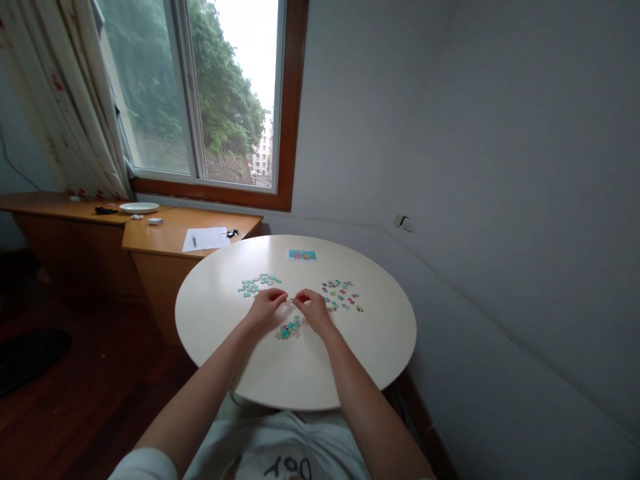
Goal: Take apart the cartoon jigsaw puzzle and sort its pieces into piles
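My left hand [267,305] and my right hand [313,308] meet over the middle of a round pale table [225,333], fingertips pinched together around a small puzzle piece that is barely visible between them. A joined patch of puzzle pieces [290,329] lies just below my hands. A loose group of teal pieces [257,284] sits to the left. Multicoloured pieces [341,295] are scattered to the right. A small picture card [302,255] lies at the far side of the table.
A wooden desk [165,243] stands behind the table under the window, with a sheet of paper [205,239], keys [231,233] and a white plate [139,207]. Grey walls close in on the right. Dark wooden floor [75,380] lies to the left.
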A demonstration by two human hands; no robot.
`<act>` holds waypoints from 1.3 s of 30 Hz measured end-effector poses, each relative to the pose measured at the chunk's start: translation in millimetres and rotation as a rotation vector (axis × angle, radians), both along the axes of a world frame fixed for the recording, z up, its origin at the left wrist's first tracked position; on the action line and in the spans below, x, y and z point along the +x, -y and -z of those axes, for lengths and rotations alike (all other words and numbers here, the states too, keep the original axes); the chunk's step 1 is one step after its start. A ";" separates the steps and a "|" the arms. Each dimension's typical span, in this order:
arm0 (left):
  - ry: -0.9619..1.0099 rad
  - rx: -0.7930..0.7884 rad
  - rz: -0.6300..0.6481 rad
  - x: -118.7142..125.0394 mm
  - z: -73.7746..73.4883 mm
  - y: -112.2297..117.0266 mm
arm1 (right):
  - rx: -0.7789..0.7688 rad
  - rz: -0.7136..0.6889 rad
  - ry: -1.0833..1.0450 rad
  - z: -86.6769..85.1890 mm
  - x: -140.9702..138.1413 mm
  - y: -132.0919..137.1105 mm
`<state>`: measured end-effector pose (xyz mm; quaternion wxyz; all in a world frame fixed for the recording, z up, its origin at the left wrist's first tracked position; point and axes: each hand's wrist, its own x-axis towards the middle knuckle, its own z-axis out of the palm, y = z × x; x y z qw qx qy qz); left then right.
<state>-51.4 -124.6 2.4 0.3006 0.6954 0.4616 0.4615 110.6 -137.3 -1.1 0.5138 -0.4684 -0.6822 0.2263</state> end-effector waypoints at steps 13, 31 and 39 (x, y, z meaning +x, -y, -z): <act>0.099 -0.028 0.080 2.6 2.6 -1.3 | 0.025 0.044 0.027 -1.0 -2.9 3.0; 0.301 -0.001 0.062 1.5 8.6 -9.9 | 0.037 0.088 -0.044 6.5 -4.7 -5.4; 0.324 -0.016 0.074 3.1 6.9 -7.3 | 0.020 0.088 -0.038 4.8 -5.4 -4.2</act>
